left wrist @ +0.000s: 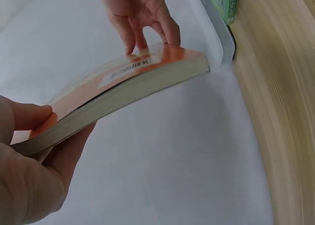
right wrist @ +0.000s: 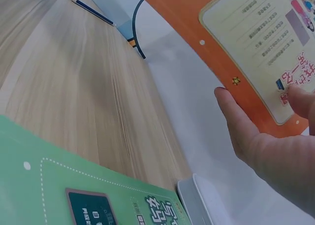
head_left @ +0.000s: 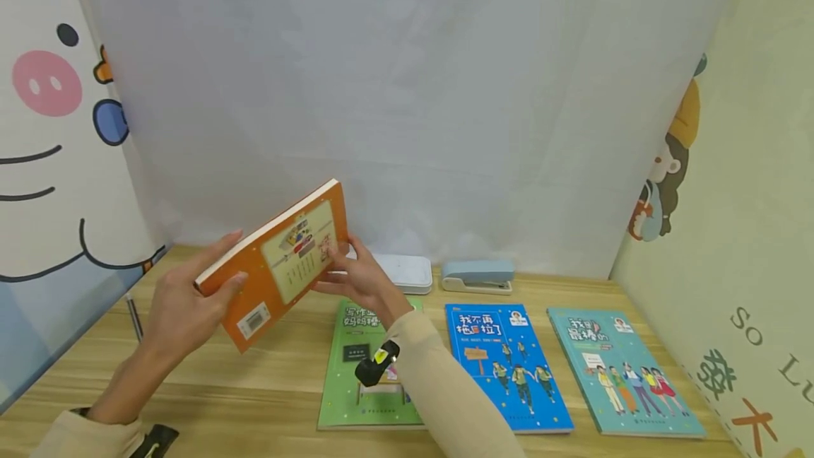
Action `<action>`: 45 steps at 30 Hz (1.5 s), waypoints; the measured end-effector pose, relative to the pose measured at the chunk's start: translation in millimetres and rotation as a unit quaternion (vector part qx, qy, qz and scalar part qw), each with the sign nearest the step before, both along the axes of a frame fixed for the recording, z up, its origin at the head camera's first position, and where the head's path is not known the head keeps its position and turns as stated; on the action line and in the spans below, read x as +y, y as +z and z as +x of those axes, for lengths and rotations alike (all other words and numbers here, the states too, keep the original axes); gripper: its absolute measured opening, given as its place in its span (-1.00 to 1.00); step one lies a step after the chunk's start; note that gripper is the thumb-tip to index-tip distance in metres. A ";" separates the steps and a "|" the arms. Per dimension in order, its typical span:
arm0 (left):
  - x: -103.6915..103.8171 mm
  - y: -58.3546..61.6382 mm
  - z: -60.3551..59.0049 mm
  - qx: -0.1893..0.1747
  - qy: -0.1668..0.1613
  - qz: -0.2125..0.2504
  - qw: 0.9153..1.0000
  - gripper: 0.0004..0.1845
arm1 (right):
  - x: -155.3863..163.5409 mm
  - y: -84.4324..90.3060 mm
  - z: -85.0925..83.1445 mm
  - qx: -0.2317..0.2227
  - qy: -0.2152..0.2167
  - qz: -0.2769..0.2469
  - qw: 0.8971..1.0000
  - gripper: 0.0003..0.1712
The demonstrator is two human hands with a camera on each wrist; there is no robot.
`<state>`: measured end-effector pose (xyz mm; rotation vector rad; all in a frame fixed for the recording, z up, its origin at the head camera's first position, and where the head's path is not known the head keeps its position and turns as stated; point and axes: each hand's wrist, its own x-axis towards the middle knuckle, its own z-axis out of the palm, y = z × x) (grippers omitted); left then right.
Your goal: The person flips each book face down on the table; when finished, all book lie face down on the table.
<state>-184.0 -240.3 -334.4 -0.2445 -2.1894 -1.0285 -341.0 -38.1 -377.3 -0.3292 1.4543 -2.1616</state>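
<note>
An orange book (head_left: 254, 281) is held up tilted above the table, its back cover with a barcode and a pale panel facing me. My left hand (head_left: 191, 295) grips its left end, thumb on the back cover and fingers behind. The right hand (head_left: 365, 278) pinches the book's other end, with the thumb on the pale panel. In the left wrist view the page edges (left wrist: 123, 99) show between the slightly bowed covers. Below the right forearm lies a green book (head_left: 343, 373), partly hidden by the sleeve.
A blue book (head_left: 509, 366) and a teal book (head_left: 626, 373) lie to the right of the green one. Behind them stand a white case (head_left: 407, 274) and a blue-grey stapler (head_left: 477, 276) near the curtain. A dark pencil (head_left: 134, 316) lies at the table's left.
</note>
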 end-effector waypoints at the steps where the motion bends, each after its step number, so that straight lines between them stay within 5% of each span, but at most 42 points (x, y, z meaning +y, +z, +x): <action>1: -0.6 0.9 0.0 -0.013 0.003 -0.005 1.000 -0.34 | 0.3 -0.2 0.3 0.002 -0.003 -0.001 1.000 -0.38; 7: -7.8 4.7 -0.7 -0.065 0.023 -0.022 0.997 -0.28 | 1.6 -1.6 -0.6 0.019 -0.018 -0.007 1.000 -0.28; 16: -22.7 7.4 -6.2 -0.060 0.013 -0.082 0.995 -0.32 | 4.3 -4.2 -1.3 0.016 -0.032 0.003 0.999 -0.26; 24: -37.8 2.8 -10.7 -0.131 0.001 -0.084 0.988 -0.33 | 3.2 0.4 -4.4 0.030 -0.049 0.034 0.998 -0.28; 32: -51.8 -7.1 -9.3 -0.246 -0.003 -0.056 0.968 -0.30 | 0.5 1.7 -7.4 0.037 -0.049 0.080 0.995 -0.25; 39: -64.3 -24.2 -13.6 -0.336 0.006 -0.070 0.939 -0.19 | -2.0 -6.8 -6.8 0.065 -0.012 0.113 0.991 -0.07; 45: -73.8 -41.6 -16.9 -0.376 0.006 -0.089 0.922 -0.16 | -6.5 -14.7 -3.5 0.074 0.009 0.159 0.985 -0.08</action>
